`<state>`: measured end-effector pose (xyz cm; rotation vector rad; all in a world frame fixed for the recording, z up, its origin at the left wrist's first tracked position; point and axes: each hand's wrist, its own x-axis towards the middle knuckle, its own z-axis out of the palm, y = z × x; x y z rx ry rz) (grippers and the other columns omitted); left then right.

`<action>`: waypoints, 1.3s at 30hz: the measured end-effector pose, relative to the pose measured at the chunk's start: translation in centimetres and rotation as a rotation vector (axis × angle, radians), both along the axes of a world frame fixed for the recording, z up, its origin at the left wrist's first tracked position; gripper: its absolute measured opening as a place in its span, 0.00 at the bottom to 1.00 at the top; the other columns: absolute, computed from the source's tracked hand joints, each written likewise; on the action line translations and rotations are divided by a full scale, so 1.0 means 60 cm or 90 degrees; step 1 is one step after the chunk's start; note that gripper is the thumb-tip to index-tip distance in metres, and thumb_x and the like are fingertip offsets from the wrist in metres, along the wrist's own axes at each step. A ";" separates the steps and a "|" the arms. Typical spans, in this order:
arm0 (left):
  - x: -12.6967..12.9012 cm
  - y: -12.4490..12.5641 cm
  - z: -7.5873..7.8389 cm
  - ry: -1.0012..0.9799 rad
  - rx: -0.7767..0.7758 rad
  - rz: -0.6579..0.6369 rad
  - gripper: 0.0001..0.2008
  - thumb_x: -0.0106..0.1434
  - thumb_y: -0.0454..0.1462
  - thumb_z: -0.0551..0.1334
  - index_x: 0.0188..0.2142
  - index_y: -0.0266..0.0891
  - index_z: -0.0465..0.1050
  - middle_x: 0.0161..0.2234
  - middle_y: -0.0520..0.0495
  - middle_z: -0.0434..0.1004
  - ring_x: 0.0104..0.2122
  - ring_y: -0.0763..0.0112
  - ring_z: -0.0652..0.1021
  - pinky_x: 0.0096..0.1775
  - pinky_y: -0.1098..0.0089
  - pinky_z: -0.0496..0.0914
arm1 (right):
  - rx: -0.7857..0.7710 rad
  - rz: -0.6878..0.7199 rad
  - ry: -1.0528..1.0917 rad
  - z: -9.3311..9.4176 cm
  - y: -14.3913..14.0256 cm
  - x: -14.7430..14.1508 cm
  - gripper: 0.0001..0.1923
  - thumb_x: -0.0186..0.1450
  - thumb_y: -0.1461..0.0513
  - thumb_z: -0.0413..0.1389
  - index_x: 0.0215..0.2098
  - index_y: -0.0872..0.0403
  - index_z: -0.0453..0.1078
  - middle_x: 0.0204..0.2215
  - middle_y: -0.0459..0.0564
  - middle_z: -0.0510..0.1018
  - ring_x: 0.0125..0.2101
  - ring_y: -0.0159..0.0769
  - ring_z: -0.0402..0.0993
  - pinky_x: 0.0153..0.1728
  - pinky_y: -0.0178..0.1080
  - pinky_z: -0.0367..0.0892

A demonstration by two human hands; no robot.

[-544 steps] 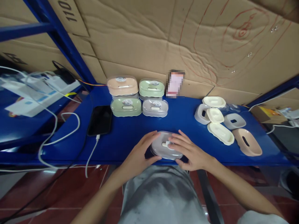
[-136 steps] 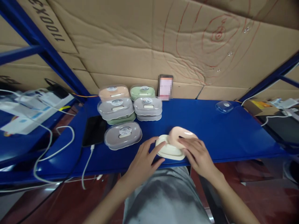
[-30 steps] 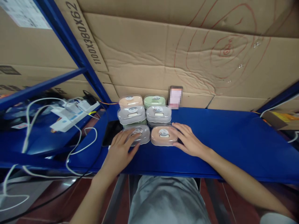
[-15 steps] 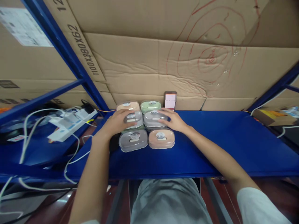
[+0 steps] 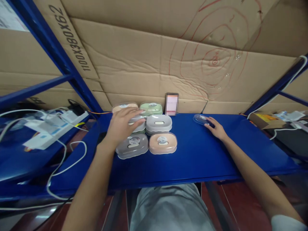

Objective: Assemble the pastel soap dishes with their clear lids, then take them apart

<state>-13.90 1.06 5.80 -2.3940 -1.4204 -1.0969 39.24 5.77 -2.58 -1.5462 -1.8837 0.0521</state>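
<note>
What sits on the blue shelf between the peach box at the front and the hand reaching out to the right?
Nothing: in the head view, only bare blue shelf lies between the peach box and the right hand, whose fingers touch a clear lid.

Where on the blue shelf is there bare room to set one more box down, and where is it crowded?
Bare: the blue shelf in front of the right hand, and between that hand and the peach box. Crowded: the back left, where boxes stand stacked under the left hand, up to the grey box.
</note>
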 end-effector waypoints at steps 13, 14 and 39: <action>0.280 -0.127 -0.019 0.051 0.038 -0.184 0.19 0.75 0.45 0.63 0.61 0.41 0.73 0.64 0.35 0.74 0.64 0.51 0.76 0.66 0.46 0.68 | 0.002 0.387 -0.012 0.093 -0.196 -0.175 0.35 0.75 0.52 0.60 0.77 0.40 0.57 0.75 0.54 0.63 0.73 0.51 0.61 0.71 0.60 0.63; 0.274 -0.129 -0.020 0.053 0.027 -0.199 0.19 0.76 0.44 0.63 0.62 0.41 0.71 0.66 0.33 0.71 0.65 0.52 0.74 0.65 0.49 0.70 | 0.006 0.365 -0.017 0.081 -0.193 -0.159 0.33 0.76 0.53 0.59 0.76 0.41 0.59 0.73 0.54 0.65 0.72 0.51 0.63 0.70 0.61 0.64; 0.008 -0.201 -0.077 -0.051 -0.040 0.017 0.19 0.75 0.40 0.64 0.64 0.50 0.71 0.63 0.42 0.75 0.63 0.52 0.77 0.65 0.44 0.72 | -0.016 0.364 -0.034 0.058 -0.169 -0.264 0.28 0.77 0.50 0.57 0.72 0.47 0.67 0.72 0.56 0.67 0.71 0.52 0.65 0.69 0.57 0.67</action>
